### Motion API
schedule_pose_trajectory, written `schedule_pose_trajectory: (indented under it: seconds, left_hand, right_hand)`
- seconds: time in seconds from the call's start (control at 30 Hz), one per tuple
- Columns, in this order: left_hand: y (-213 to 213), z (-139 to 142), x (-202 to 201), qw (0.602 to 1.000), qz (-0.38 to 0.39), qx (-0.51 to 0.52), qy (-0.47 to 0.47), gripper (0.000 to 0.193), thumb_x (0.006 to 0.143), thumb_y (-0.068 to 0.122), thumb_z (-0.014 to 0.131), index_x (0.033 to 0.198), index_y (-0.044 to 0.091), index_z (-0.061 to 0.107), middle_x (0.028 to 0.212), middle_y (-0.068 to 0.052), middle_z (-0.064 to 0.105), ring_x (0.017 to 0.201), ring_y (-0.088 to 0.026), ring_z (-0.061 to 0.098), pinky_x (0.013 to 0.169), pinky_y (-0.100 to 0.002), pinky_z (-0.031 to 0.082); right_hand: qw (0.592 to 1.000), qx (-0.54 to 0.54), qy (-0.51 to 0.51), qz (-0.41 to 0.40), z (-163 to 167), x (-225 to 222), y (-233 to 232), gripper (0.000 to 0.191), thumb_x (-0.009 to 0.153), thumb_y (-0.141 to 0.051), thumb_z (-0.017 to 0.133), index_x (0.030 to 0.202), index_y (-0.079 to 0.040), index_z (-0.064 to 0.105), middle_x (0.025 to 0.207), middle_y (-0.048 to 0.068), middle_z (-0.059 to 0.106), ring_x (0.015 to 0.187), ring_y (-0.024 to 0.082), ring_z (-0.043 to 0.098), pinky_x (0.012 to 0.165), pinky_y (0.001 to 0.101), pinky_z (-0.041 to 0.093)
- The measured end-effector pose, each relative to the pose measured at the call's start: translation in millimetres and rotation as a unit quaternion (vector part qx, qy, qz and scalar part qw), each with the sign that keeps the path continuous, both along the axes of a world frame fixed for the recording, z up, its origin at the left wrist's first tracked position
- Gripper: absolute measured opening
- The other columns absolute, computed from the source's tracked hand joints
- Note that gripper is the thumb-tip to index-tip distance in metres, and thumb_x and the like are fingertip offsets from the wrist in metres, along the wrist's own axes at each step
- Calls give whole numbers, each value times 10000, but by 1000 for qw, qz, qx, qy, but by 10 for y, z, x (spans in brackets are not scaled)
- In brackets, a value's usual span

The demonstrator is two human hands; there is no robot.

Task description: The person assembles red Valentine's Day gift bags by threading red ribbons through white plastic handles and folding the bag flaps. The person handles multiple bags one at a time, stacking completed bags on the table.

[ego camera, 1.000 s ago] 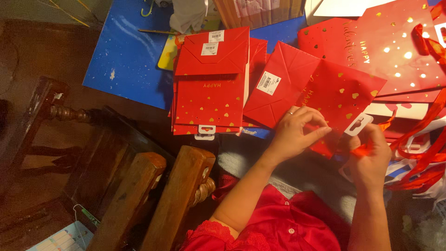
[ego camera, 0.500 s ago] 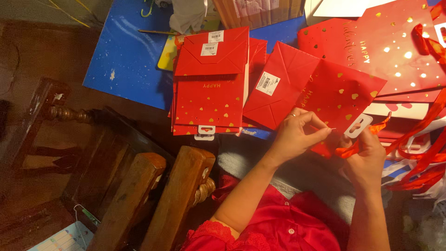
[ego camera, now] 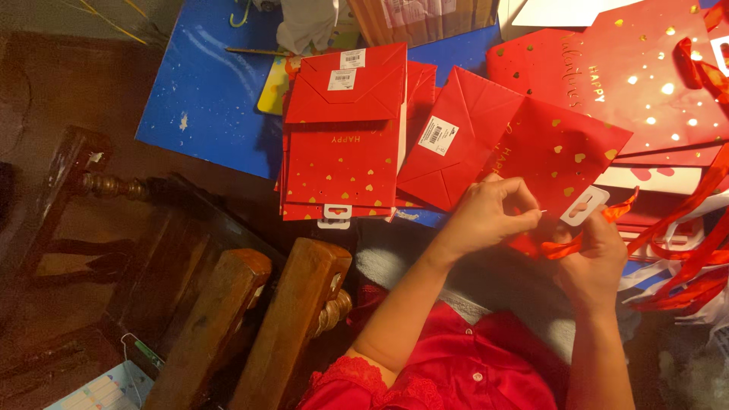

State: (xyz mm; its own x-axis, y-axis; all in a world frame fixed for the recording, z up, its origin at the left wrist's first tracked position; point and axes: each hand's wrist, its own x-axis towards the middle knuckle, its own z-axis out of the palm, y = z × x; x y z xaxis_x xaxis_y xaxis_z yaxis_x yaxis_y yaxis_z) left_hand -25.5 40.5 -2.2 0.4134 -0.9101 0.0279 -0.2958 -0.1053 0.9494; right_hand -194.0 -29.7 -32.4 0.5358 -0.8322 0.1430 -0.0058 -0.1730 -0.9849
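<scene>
Hands are seen from above at the lower right of the frame, working on a flat red paper gift bag sprinkled with gold hearts [ego camera: 562,163]. The left hand [ego camera: 486,216] is pinched shut on something thin at the bag's lower edge; what exactly is held cannot be told. The right hand [ego camera: 596,262] is closed around a red satin ribbon [ego camera: 566,247], just beside a white plastic hang tab [ego camera: 583,205] on the bag.

A neat stack of folded red gift bags with white barcode stickers [ego camera: 345,144] lies at centre on a blue sheet [ego camera: 205,99] covering the desk, apparently finished or set aside. More red bags with gold dots [ego camera: 653,83] are spread at upper right, and loose red and white ribbons [ego camera: 683,258] trail at the right edge, so several bags appear still to be handled. Dark wooden chair arms [ego camera: 250,326] fill the lower left.
</scene>
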Motion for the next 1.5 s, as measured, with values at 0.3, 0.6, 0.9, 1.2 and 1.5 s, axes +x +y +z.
schedule_pose_trajectory:
  seconds: [0.3, 0.6, 0.9, 1.2, 1.5]
  left_hand:
    - [32, -34, 32, 997, -20, -22, 71, 202, 874, 193, 740, 1040, 88, 697, 914, -37, 719, 903, -124, 688, 835, -301, 559]
    - [11, -104, -53, 992, 21, -46, 115, 218, 938, 204, 744, 1091, 67, 668, 916, -23, 734, 928, -101, 686, 874, -284, 548]
    - [42, -137, -61, 1000, 14, -20, 20, 220, 906, 241, 714, 1081, 122, 776, 931, -54, 717, 997, -154, 629, 874, -304, 547]
    - [24, -13, -31, 997, 16, -5, 74, 272, 839, 186, 713, 1093, 100, 671, 883, -31, 728, 813, -121, 720, 744, -284, 569]
    - [-22, -67, -113, 996, 44, -34, 75, 288, 912, 306, 760, 1058, 70, 684, 884, -34, 756, 823, -121, 735, 760, -290, 580]
  right_hand:
    - [999, -47, 23, 5, 53, -12, 22, 248, 872, 63, 658, 1109, -9, 639, 1018, -8, 563, 934, 77, 552, 896, 231, 456]
    - [999, -24, -14, 22, 106, 39, 58, 328, 896, 82, 652, 1211, -11, 637, 1136, -3, 543, 1023, 73, 563, 927, 221, 454]
    - [999, -28, 15, -22, -40, -6, 33, 291, 921, 57, 653, 1205, -5, 673, 1088, -5, 584, 965, 76, 598, 878, 230, 484]
    - [992, -108, 61, -22, 99, 48, 64, 265, 931, 50, 701, 1192, 6, 680, 1149, 39, 602, 1061, 132, 604, 961, 270, 483]
    - [990, -120, 76, -17, 148, 36, 48, 355, 927, -15, 703, 1280, -41, 676, 1143, 71, 628, 1042, 166, 626, 920, 288, 493]
